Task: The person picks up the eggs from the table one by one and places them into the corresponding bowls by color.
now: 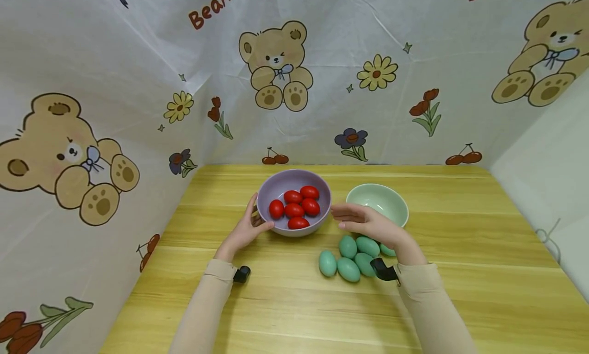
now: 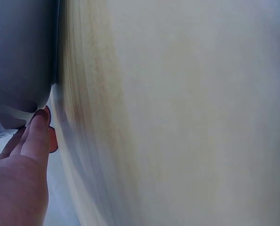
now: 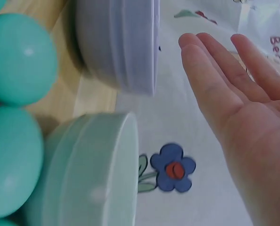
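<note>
A purple bowl [image 1: 294, 232] stands on the table, holding several red eggs [image 1: 294, 210]. My left hand [image 1: 244, 232] is at the bowl's left side, fingers along its outer wall and thumb at the near rim. In the left wrist view the extended fingers [image 2: 36, 136] meet the bowl's wall [image 2: 22, 52]; the thumb is hidden there. To the bowl's right, my right hand [image 1: 375, 226] hovers with straight fingers and nothing in it. The right wrist view shows its palm facing the camera, fingertips [image 3: 189, 44] apart from the purple bowl [image 3: 130, 42].
A pale green bowl [image 1: 391, 203] sits behind the right hand, which partly covers it. Several green eggs [image 1: 348, 269] lie loose on the wooden table [image 1: 285, 313] below that hand. A bear-patterned cloth [image 1: 322, 129] hangs behind and to the left.
</note>
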`<state>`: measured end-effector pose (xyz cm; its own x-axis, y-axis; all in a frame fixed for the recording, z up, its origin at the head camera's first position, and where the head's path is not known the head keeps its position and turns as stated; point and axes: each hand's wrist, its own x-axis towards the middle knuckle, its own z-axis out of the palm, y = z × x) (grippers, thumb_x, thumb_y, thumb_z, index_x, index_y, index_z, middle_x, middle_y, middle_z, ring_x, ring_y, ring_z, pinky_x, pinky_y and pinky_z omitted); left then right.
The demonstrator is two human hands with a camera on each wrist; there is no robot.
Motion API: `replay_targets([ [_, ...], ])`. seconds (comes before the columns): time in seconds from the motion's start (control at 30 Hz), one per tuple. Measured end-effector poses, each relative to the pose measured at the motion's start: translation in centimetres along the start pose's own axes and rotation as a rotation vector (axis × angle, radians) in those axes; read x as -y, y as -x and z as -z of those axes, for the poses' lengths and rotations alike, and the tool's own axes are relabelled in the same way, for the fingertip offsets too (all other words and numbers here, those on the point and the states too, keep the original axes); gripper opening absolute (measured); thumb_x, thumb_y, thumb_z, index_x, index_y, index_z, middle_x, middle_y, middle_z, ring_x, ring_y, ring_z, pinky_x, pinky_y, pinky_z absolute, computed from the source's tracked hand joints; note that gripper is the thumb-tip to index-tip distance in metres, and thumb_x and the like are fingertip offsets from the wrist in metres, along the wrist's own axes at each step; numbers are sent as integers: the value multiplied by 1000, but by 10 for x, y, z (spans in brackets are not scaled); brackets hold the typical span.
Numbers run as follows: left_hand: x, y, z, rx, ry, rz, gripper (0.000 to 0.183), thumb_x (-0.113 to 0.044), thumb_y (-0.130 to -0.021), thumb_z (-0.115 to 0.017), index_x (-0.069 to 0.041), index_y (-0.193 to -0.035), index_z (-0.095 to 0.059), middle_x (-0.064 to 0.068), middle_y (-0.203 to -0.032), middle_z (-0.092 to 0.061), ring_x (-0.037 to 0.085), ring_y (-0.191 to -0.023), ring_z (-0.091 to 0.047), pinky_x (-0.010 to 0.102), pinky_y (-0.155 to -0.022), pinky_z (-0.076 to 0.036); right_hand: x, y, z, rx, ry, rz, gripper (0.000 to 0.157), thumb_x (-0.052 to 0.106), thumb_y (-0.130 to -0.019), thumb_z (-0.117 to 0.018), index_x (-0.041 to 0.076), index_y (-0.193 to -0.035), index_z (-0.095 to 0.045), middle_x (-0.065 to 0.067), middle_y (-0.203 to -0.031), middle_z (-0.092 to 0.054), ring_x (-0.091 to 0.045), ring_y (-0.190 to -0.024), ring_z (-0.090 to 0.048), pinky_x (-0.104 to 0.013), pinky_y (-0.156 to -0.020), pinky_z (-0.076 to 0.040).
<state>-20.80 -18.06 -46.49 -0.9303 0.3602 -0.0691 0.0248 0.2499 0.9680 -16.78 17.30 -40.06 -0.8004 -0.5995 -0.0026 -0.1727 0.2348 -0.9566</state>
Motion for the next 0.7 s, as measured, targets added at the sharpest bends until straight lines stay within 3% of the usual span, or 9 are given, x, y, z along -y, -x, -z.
replay_targets([
  [0.3,-2,0,0,-1,-3,-7,103,-22,-83,-72,-19,-149,6,24,-148,-13,40,-130,-27,43,-102,-33,-14,37,4,-78,-73,14,49,13,-94,-56,-3,-137,-39,-18,-134,-45,-39,-124,-39,-22,-95,-40],
  [0.7,-1,0,0,-4,-12,13,103,-25,-82,-72,-21,-149,6,23,-148,-14,39,-131,-28,41,-102,-33,-36,79,26,-265,-84,29,49,8,-93,-55,1,-138,-38,-29,-136,-38,-29,-122,-43,-22,-91,-44],
])
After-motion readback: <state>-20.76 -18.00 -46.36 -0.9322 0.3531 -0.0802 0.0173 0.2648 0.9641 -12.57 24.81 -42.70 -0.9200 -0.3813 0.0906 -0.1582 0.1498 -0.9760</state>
